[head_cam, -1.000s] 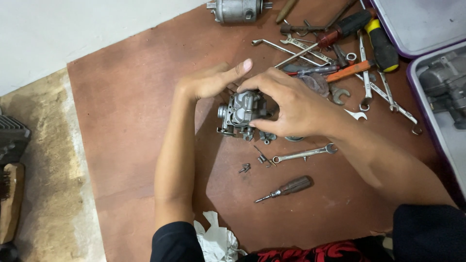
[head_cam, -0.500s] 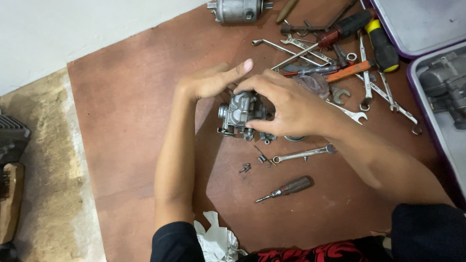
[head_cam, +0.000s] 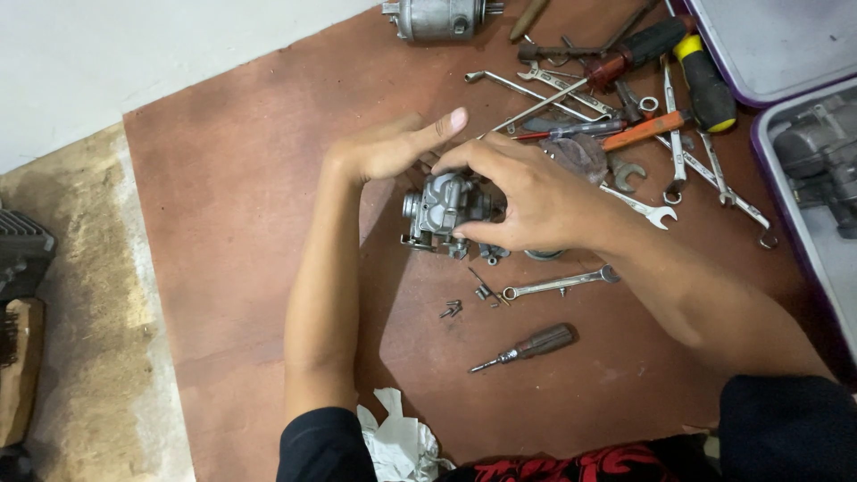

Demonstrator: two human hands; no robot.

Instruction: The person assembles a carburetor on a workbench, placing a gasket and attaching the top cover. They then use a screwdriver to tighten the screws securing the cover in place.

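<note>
Right hand (head_cam: 527,192) gripped the ribbed grey metal carburetor (head_cam: 444,211); left hand (head_cam: 393,147) rested released against it, bare brown board (head_cam: 232,196) at nine o'clock.

Half-covered carburetor, clipped edges

The right hand (head_cam: 527,192) covers the right half of the carburetor (head_cam: 444,212), and the left hand (head_cam: 393,147) hides its top edge — how the left fingers meet it cannot be told. The motor (head_cam: 442,16) is cut by the top edge, the two trays (head_cam: 786,45) by the right edge, the finned part (head_cam: 22,254) and the wooden brush (head_cam: 18,366) by the left. The small bits (head_cam: 451,310) are too tiny to name — screws or pins. A round piece (head_cam: 543,255) peeks from under the right wrist.
</note>
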